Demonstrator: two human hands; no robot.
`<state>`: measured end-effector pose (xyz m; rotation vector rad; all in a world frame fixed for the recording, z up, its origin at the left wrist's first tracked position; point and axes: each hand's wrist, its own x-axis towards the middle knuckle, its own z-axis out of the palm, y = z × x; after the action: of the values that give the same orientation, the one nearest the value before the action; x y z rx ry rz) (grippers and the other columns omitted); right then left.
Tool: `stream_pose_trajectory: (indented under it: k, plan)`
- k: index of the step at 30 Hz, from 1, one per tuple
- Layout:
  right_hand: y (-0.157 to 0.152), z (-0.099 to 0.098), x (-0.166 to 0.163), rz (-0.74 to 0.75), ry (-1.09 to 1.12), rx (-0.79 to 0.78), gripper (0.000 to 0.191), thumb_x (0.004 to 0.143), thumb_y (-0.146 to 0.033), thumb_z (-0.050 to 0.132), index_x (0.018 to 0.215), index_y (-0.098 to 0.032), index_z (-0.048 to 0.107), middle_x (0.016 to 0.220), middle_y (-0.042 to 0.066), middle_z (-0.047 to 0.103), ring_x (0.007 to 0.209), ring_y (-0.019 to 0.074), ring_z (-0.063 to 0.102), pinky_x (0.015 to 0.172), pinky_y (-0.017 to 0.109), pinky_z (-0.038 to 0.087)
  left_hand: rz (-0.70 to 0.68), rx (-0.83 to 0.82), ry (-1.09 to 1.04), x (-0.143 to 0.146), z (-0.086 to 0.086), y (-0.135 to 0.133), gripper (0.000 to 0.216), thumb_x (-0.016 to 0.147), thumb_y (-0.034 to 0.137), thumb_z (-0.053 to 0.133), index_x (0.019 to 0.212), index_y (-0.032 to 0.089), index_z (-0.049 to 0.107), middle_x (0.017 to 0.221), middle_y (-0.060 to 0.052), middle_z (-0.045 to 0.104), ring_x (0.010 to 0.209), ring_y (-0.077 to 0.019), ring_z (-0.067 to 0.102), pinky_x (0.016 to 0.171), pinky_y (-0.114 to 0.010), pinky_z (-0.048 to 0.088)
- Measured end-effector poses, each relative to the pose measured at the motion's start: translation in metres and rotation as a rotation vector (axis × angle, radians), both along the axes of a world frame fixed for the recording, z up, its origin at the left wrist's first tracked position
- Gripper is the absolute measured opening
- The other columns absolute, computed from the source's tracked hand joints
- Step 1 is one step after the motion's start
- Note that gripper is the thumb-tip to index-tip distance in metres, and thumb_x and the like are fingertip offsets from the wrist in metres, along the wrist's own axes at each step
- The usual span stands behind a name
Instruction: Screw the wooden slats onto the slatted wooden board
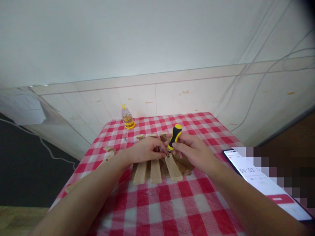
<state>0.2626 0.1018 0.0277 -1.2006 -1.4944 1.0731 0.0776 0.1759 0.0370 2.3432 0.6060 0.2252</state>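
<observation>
A small frame of pale wooden slats (155,170) lies on the red and white checked tablecloth (157,209). My right hand (194,150) is wrapped round a short screwdriver with a yellow and black handle (175,135), its tip pointing down at the slats. My left hand (147,149) rests on the slats with its fingers pinched at the screwdriver's tip; whatever they hold there is too small to make out.
A small clear jar with a yellow base (127,117) stands at the table's far left corner. A loose wooden piece (109,153) lies left of my arm. A phone showing a timer (265,183) is at the right. A pale tiled wall rises behind.
</observation>
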Motion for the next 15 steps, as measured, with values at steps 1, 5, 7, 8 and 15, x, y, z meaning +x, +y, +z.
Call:
stream_pose_trajectory:
  k: [1,5,7,8,15]
  plan:
    - [0.0,-0.002,0.0,0.002,-0.029,0.018,0.025,0.08,-0.035,0.054,0.094,-0.017,0.064,0.079,0.003,0.064,0.065,0.0126,0.057,0.058,0.025,0.043,0.002,0.011,0.005,0.0,0.001,0.0,0.011,0.079,0.017,0.059,0.087,0.014,0.066,0.082,-0.001,0.066,0.072,-0.0091,0.057,0.064,-0.017,0.042]
    - [0.004,-0.013,-0.002,-0.094,-0.121,0.065,0.03,0.078,-0.042,0.059,0.097,-0.019,0.059,0.087,0.005,0.065,0.078,0.0163,0.059,0.066,0.028,0.047,0.022,-0.013,0.018,0.001,0.002,-0.002,0.01,0.078,0.015,0.059,0.086,0.013,0.065,0.075,0.0,0.063,0.065,-0.0077,0.054,0.059,-0.016,0.041]
    - [0.006,-0.017,-0.003,-0.131,-0.138,0.101,0.029,0.079,-0.042,0.06,0.098,-0.02,0.059,0.088,0.005,0.064,0.078,0.0166,0.059,0.067,0.029,0.047,0.026,-0.053,0.007,0.001,0.001,-0.003,0.012,0.078,0.013,0.059,0.088,0.013,0.065,0.074,0.001,0.062,0.061,-0.0068,0.053,0.056,-0.015,0.039]
    - [0.006,-0.018,-0.003,-0.129,-0.134,0.114,0.029,0.079,-0.042,0.059,0.099,-0.02,0.059,0.088,0.005,0.064,0.079,0.0167,0.059,0.067,0.029,0.047,0.027,-0.066,-0.001,0.001,0.0,-0.002,0.013,0.077,0.012,0.059,0.088,0.013,0.065,0.074,0.001,0.062,0.061,-0.0065,0.052,0.055,-0.015,0.039]
    - [0.001,-0.013,-0.004,-0.085,-0.126,0.096,0.027,0.085,-0.041,0.048,0.091,-0.019,0.063,0.076,0.003,0.062,0.075,0.0166,0.058,0.067,0.029,0.046,0.022,-0.061,-0.028,0.0,-0.001,-0.002,0.01,0.077,0.014,0.059,0.085,0.013,0.065,0.076,0.0,0.063,0.062,-0.0072,0.053,0.055,-0.016,0.039]
